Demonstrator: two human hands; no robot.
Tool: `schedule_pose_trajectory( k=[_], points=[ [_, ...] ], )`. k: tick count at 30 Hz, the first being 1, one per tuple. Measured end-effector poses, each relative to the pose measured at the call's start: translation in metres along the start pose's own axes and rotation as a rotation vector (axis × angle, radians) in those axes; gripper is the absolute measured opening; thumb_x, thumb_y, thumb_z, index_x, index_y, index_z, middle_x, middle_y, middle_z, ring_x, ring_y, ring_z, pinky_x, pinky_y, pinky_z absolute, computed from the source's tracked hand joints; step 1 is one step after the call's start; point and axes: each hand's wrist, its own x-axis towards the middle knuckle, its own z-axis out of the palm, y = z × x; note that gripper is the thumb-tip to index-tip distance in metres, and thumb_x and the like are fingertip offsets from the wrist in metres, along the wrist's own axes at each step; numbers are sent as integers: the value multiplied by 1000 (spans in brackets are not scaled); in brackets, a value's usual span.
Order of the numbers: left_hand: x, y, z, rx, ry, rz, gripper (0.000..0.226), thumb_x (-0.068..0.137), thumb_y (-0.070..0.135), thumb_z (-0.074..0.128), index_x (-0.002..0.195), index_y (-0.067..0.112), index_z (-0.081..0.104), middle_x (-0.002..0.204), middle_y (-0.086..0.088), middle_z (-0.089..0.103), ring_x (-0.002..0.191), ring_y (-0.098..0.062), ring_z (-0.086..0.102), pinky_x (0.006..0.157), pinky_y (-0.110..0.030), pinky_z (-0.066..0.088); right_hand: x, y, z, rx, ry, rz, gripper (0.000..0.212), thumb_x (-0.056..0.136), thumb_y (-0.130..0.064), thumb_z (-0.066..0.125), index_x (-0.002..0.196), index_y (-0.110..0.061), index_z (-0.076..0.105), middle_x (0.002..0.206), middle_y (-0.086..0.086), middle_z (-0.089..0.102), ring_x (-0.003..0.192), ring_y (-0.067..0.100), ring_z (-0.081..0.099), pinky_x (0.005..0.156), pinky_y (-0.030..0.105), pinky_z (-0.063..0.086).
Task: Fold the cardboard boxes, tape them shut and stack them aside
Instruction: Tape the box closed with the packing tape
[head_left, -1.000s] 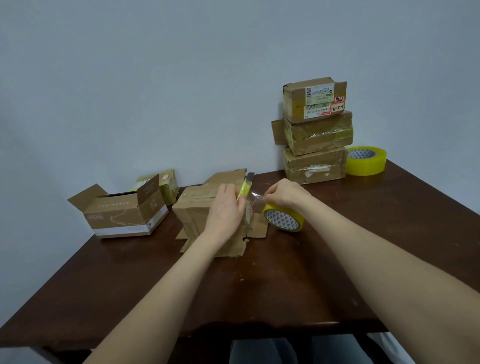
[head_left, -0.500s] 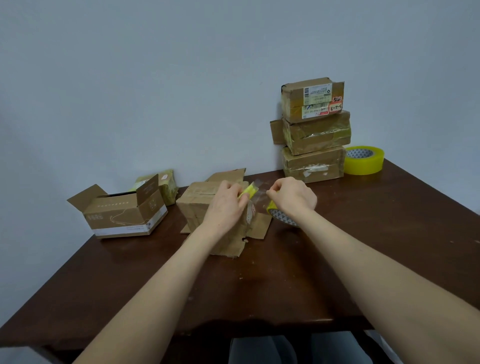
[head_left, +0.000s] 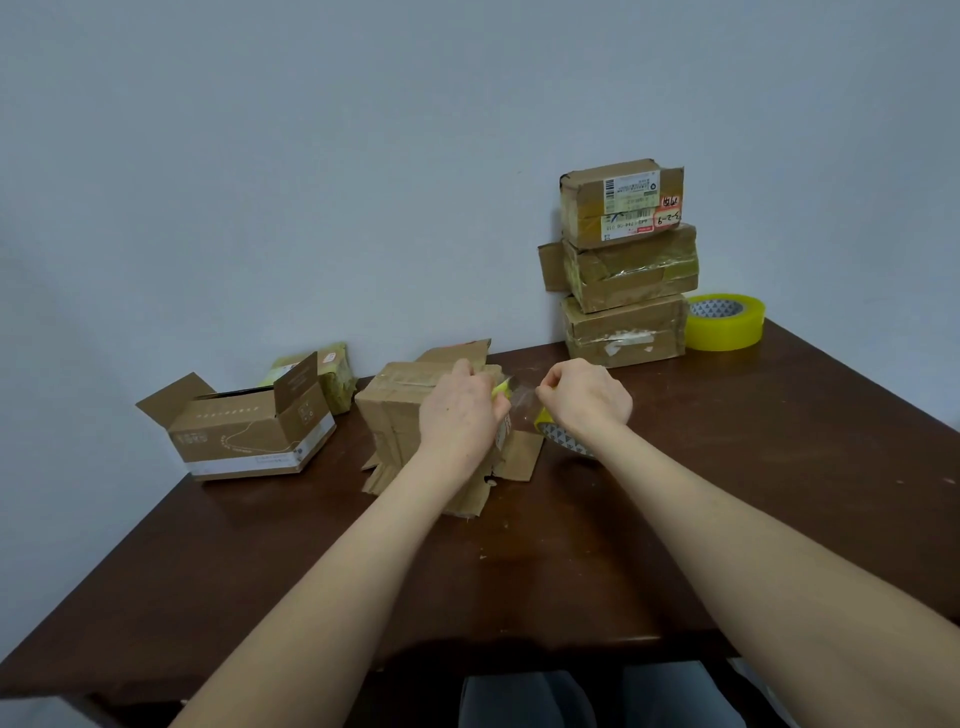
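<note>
We record a dark brown wooden table (head_left: 753, 467) set against a plain pale blue-grey wall (head_left: 311, 156), its surface lightly scuffed.

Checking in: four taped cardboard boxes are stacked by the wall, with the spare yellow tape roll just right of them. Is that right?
Not quite. The head view shows three taped cardboard boxes stacked by the wall, not four. The spare yellow tape roll does sit just right of them on the dark wooden table.

bare dark surface (head_left: 519, 571) open in front, open-flapped box (head_left: 244, 426) blocking the left edge, three stacked boxes (head_left: 626, 265) and spare tape roll (head_left: 724, 322) filling the far right corner, clear strip along the right side
</note>
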Motion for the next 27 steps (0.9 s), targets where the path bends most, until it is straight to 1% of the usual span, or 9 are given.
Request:
schedule_pose_trajectory(
  k=[6,9,12,14,18,20,23,25,27],
  points=[
    [4,7,6,144,-44,0,30,97,31,43,118,16,58,112,-6,48,100,-24,48,65,-32,39,0,1,1,22,-12,0,19,92,-36,51,91,-34,70,102,0,69,94,26,64,70,30,45],
    [5,7,8,225,-91,8,30,97,31,44,119,15,58,117,-7,45,104,-25,46,66,-31,41,1,3,-3,58,-5,6,17,91,-36,53,88,-34,69,99,-1,68,93,25,63,69,30,45],
    [2,3,11,299,-143,2,27,96,28,45,107,11,63,120,-9,41,107,-27,43,75,-35,46,7,10,-15,110,19,22,15,91,-37,53,80,-35,64,92,-3,65,87,22,61,70,31,46],
    [-2,1,12,323,-78,39,25,94,31,48,98,13,64,117,-9,45,106,-28,45,82,-39,44,11,18,-24,147,33,28,14,91,-39,53,82,-35,64,89,-5,62,82,19,56,69,30,45],
    [-13,18,15,310,196,280,23,78,36,69,74,13,66,85,-7,58,80,-27,57,56,-31,39,20,33,-38,271,118,80,14,92,-42,54,84,-35,63,88,-6,58,83,19,52,69,29,42],
    [-17,33,22,171,74,252,26,88,38,59,89,13,65,91,-5,61,85,-26,60,55,-31,38,24,40,-46,315,149,106,14,91,-42,55,82,-34,63,90,-5,60,84,19,52,69,29,42],
    [-19,51,45,97,-227,127,33,94,43,49,103,14,61,105,-5,62,98,-26,61,71,-34,48,28,50,-56,334,184,123,14,89,-41,57,84,-33,66,95,-4,66,88,21,56,70,29,43],
    [-19,58,55,40,-290,116,33,94,45,50,104,15,61,107,-5,61,97,-26,61,73,-35,49,30,57,-59,328,196,107,15,88,-42,57,87,-32,68,97,-2,68,92,23,59,71,30,44],
    [-14,63,56,-98,-204,153,30,94,41,52,109,17,61,109,-2,56,97,-24,60,72,-35,50,30,63,-60,308,201,86,17,89,-42,56,90,-31,69,98,-1,69,92,24,59,71,29,42]
  ],
)
